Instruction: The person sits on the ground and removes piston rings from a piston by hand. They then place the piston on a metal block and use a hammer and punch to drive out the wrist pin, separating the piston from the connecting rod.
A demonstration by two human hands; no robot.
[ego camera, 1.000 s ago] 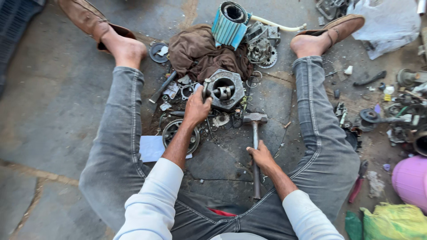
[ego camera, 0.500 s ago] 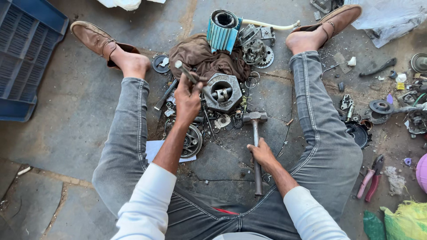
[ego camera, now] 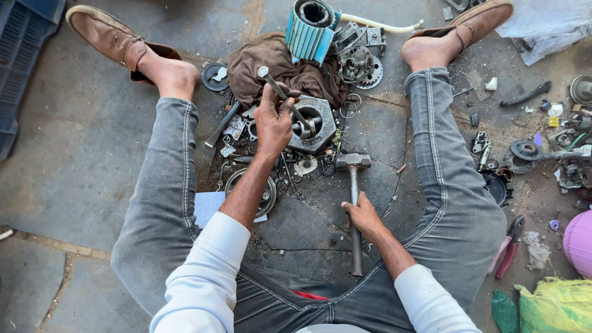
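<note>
1. Now the metal rod (ego camera: 280, 94) is standing tilted in the grey octagonal housing (ego camera: 313, 123) on the floor between the legs, seated deeper than half a second ago.
2. The left hand (ego camera: 273, 120) is gripping it in a closed fist.
3. The right hand (ego camera: 364, 216) is still clasping the hammer (ego camera: 353, 203), lying flat.

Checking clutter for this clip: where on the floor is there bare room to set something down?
Bare floor lies outside the person's left leg, up to the blue crate. A smaller patch sits between the knees, beside the hammer. Crowded: parts around the metal housing and right of the right leg.
</note>
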